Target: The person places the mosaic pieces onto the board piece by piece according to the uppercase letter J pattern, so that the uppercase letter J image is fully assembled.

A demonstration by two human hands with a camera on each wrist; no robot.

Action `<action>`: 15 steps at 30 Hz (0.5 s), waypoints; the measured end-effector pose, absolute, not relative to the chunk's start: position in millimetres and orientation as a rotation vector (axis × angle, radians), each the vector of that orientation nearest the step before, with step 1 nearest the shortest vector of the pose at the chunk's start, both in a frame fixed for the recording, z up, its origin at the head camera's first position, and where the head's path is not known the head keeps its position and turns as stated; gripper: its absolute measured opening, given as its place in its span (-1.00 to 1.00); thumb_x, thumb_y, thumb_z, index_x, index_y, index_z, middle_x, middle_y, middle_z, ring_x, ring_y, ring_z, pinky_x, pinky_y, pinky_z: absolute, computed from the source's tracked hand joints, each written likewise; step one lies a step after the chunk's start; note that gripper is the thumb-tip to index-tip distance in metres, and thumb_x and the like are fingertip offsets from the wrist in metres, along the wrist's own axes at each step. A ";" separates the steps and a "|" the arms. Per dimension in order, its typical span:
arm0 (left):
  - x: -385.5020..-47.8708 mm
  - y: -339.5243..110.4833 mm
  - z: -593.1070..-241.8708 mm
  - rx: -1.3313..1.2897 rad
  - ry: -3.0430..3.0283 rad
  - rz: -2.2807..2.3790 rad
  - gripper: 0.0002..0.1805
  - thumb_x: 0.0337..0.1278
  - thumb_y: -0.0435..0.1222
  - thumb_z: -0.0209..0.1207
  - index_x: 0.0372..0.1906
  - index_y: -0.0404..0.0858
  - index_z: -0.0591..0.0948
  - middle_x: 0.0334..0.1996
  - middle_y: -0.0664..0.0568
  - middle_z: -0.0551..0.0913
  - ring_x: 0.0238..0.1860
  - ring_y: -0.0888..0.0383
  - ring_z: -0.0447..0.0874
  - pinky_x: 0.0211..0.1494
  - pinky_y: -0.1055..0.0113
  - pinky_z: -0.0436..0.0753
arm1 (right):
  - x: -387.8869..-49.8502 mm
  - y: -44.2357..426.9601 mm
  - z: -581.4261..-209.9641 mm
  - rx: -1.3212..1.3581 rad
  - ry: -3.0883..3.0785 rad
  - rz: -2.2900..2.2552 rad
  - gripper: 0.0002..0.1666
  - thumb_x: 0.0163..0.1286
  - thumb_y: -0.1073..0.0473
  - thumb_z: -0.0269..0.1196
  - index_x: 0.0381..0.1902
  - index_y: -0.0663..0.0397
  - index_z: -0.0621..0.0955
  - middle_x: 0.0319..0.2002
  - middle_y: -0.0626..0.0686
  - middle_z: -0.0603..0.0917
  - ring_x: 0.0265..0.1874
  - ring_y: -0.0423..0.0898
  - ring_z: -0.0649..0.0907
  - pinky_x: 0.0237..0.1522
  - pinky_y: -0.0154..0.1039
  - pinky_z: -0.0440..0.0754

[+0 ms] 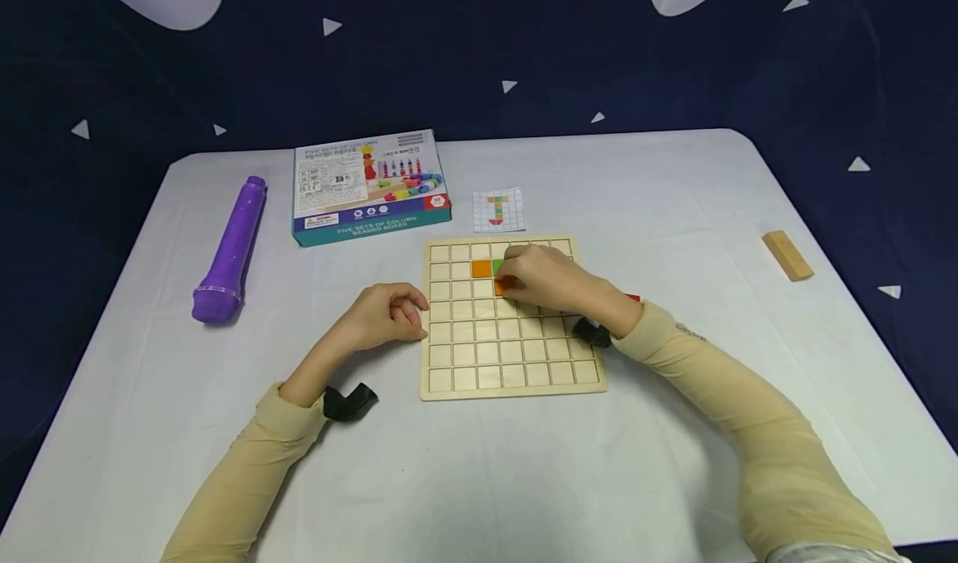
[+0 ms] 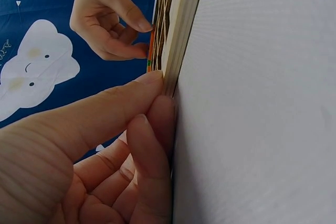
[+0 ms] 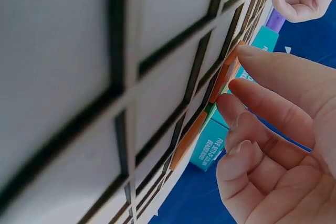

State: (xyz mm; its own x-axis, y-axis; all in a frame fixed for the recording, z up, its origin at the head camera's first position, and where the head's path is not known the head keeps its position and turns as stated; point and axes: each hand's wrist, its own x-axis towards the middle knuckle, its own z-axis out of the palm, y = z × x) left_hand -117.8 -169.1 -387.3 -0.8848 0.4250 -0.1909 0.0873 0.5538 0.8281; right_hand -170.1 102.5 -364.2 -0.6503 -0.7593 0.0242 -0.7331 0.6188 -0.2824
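A pale wooden grid board [image 1: 486, 377] lies flat on the table. At its left edge is my left hand [image 1: 383, 318]; thumb and index finger pinch the rim, as the left wrist view shows. Over the upper part of the board, my right hand [image 1: 550, 276] holds an orange square tile [image 1: 500, 288] at the fingertips, low against the grid. Another orange tile [image 1: 481, 269] sits in a cell up and to the left, with a green tile [image 1: 497, 267] beside it, partly covered by the fingers. The right hand hides several cells.
A small pattern card [image 1: 499, 210] lies behind the board. Left of it is a beaded-toy box [image 1: 370, 187], then a purple microphone [image 1: 230, 251]. A red piece [image 1: 633, 298] shows partly behind the right wrist. A wooden block [image 1: 787, 255] lies far right.
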 end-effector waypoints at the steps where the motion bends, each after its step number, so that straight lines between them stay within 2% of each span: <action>1: -117.7 -168.9 -387.3 0.418 2.422 1.260 -0.67 -0.14 -0.41 0.36 -0.18 -0.40 0.57 -0.50 -0.14 0.64 -0.62 0.29 0.46 -0.43 0.46 0.45 | -169.9 103.0 -364.0 -1.267 2.742 -0.413 -0.80 0.15 0.19 0.35 -0.24 0.11 0.71 -0.32 0.03 0.68 -0.35 -0.14 0.62 -0.26 -0.27 0.61; 11: -117.5 -169.0 -389.5 0.433 2.440 1.255 -0.67 -0.15 -0.40 0.36 -0.19 -0.39 0.57 -0.52 -0.08 0.64 -0.62 0.28 0.46 -0.43 0.44 0.46 | -169.9 118.3 -355.7 -1.268 2.788 -0.558 -0.85 0.18 0.28 0.29 -0.27 0.16 0.71 -0.32 0.05 0.70 -0.34 -0.12 0.64 -0.25 -0.24 0.61; 15: -117.1 -168.8 -388.6 0.429 2.440 1.255 -0.68 -0.15 -0.40 0.36 -0.19 -0.36 0.58 -0.52 -0.06 0.64 -0.63 0.28 0.47 -0.42 0.44 0.47 | -169.3 129.0 -352.8 -1.237 2.822 -0.604 -0.85 0.18 0.31 0.26 -0.28 0.19 0.71 -0.32 0.07 0.70 -0.45 -0.13 0.59 -0.32 -0.26 0.56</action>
